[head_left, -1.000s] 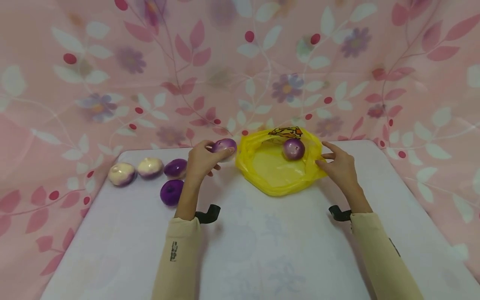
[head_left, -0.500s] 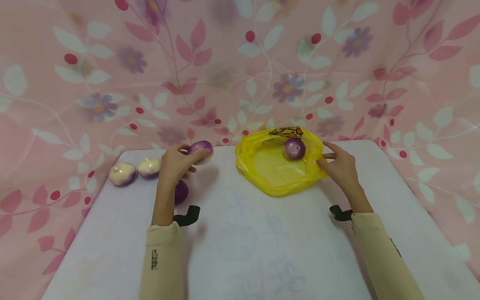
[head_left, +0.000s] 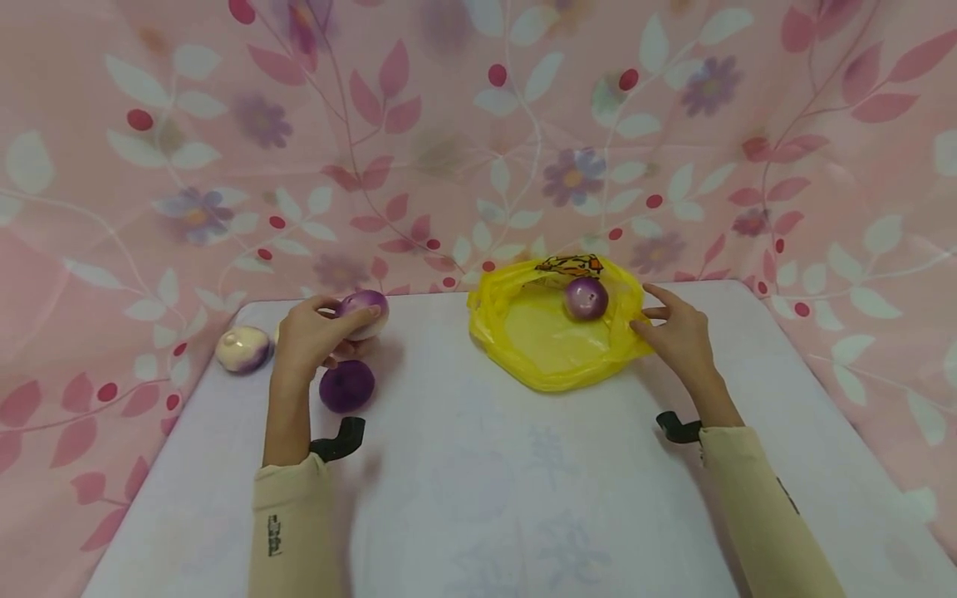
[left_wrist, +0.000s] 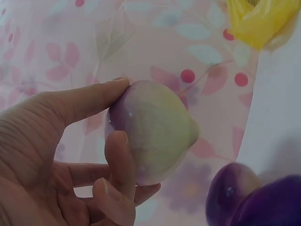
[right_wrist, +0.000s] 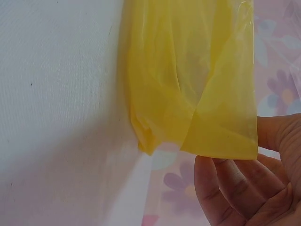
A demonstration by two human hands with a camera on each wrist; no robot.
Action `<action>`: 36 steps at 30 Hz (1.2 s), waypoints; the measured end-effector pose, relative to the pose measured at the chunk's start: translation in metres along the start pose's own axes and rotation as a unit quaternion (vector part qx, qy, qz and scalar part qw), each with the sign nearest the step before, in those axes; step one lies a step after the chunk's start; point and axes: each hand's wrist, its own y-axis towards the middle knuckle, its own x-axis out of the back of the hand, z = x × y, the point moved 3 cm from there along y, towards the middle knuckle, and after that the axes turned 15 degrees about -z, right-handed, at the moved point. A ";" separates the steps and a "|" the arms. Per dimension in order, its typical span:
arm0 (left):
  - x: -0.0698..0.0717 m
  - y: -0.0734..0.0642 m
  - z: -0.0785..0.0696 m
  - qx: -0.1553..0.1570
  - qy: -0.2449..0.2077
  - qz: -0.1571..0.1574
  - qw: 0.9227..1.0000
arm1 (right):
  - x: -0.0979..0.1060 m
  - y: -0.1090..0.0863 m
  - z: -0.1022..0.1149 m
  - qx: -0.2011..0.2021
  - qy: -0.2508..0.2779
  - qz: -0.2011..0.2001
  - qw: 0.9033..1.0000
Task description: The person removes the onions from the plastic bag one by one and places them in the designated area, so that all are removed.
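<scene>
My left hand (head_left: 308, 336) grips a glossy purple-and-white onion-like bulb (head_left: 368, 314) at the left of the table. In the left wrist view the bulb's (left_wrist: 157, 129) pale side with a small pointed tip faces away from the palm. My right hand (head_left: 676, 332) pinches the right edge of a yellow plastic bag (head_left: 549, 380), whose mouth is spread wide. Inside the bag lies one purple bulb (head_left: 586, 299). The right wrist view shows the bag's edge (right_wrist: 221, 136) between the thumb and fingers.
A dark purple bulb (head_left: 347, 387) sits just in front of the left hand. A whitish bulb (head_left: 243, 349) lies at the far left, with another mostly hidden behind the hand. Floral cloth (head_left: 463, 149) hangs behind the white table (head_left: 463, 465).
The left hand has carried its bulb leftward, away from the bag and towards the other bulbs. The right hand keeps its hold on the bag.
</scene>
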 end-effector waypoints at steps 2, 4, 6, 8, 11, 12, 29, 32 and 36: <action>0.008 0.000 0.004 -0.003 0.015 0.002 1.000 | 0.000 -0.001 0.000 0.000 -0.002 0.000 1.000; 0.016 -0.001 0.008 -0.001 0.024 0.005 1.000 | 0.001 -0.001 0.000 -0.001 -0.003 -0.002 1.000; 0.024 -0.002 0.011 0.003 0.031 0.006 0.999 | 0.001 -0.001 0.000 -0.003 -0.002 -0.003 1.000; 0.030 -0.003 0.015 0.010 0.033 0.007 0.999 | 0.001 -0.001 0.001 -0.004 0.000 -0.003 1.000; 0.039 -0.005 0.022 0.020 0.039 0.008 0.999 | 0.000 -0.001 0.002 -0.006 0.001 -0.001 1.000; 0.041 -0.005 0.025 0.026 0.040 0.007 0.999 | 0.000 -0.001 0.002 -0.006 0.000 -0.001 1.000; 0.067 -0.007 0.073 0.114 0.042 0.021 0.992 | -0.001 0.001 -0.001 0.011 0.003 -0.013 1.000; 0.063 -0.006 0.082 0.135 0.060 0.046 0.988 | 0.000 0.001 -0.001 0.010 -0.001 -0.015 1.000; 0.058 -0.004 0.093 0.140 0.071 0.065 0.985 | 0.002 0.000 -0.002 0.007 -0.004 -0.015 1.000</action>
